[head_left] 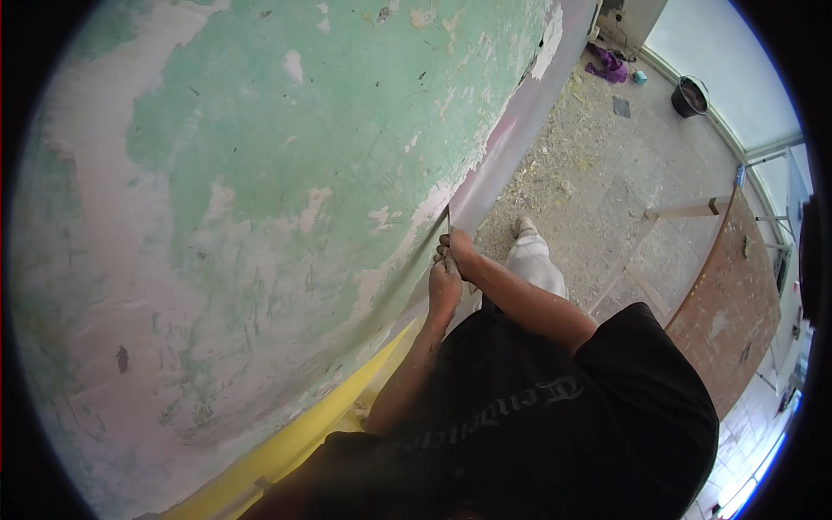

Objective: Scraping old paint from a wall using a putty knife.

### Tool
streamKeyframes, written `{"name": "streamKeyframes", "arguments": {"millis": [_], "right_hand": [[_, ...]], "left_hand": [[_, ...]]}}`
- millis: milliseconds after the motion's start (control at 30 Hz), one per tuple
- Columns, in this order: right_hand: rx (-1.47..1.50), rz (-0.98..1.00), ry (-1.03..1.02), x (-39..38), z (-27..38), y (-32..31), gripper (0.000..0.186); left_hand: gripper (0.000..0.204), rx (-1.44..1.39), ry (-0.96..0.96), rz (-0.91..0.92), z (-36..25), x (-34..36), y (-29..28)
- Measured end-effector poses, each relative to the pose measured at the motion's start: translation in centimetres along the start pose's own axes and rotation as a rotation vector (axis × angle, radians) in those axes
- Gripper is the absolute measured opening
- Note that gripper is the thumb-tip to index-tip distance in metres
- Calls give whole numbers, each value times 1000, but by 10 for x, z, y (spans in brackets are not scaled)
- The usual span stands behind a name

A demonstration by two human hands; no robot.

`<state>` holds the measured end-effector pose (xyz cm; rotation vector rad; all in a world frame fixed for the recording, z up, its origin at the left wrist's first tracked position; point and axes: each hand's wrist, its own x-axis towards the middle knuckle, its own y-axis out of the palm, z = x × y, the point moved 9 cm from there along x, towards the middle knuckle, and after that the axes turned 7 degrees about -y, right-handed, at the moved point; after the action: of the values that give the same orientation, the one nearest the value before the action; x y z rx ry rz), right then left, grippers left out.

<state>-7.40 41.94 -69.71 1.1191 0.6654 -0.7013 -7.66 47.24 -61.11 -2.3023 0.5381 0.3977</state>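
Green paint, worn through in pale patches, covers the broad wall [286, 156] that fills the left side, ending at a ragged edge above a smoother pinkish band [494, 165]. At that edge, the thin tool [449, 217] points away from the body, its narrow dark end against or just beside the wall; contact cannot be made out. The right hand [462, 249] is closed around it, fingers curled tight. The left hand [445, 270] presses close beside, fingers bent; whether it also grips the handle is hidden. Bringing both hands together probably steadies the tool and lets both arms share the force. The elbows are bent, perhaps to keep the work near the body's weight. One white-dusted trouser leg [536, 262] stands beside the wall, likely for balance, on a floor [598, 186] littered with pale crumbs. The black bucket [690, 97] and the brown board [732, 303] sit well apart, presumably leaving room to move.
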Motion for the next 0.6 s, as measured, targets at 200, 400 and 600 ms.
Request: {"name": "streamKeyframes", "arguments": {"millis": [200,400,600], "right_hand": [[-38,-26,12,-9,6,1,29],[-34,-91,-12,-10,7,3,31],[-52,-81,13,11,5,1,25]], "left_hand": [[51,-114,-152,113,21,5,7],[52,-83,-140,95,18,9,5],[54,6,-92,66,-4,11,0]]}}
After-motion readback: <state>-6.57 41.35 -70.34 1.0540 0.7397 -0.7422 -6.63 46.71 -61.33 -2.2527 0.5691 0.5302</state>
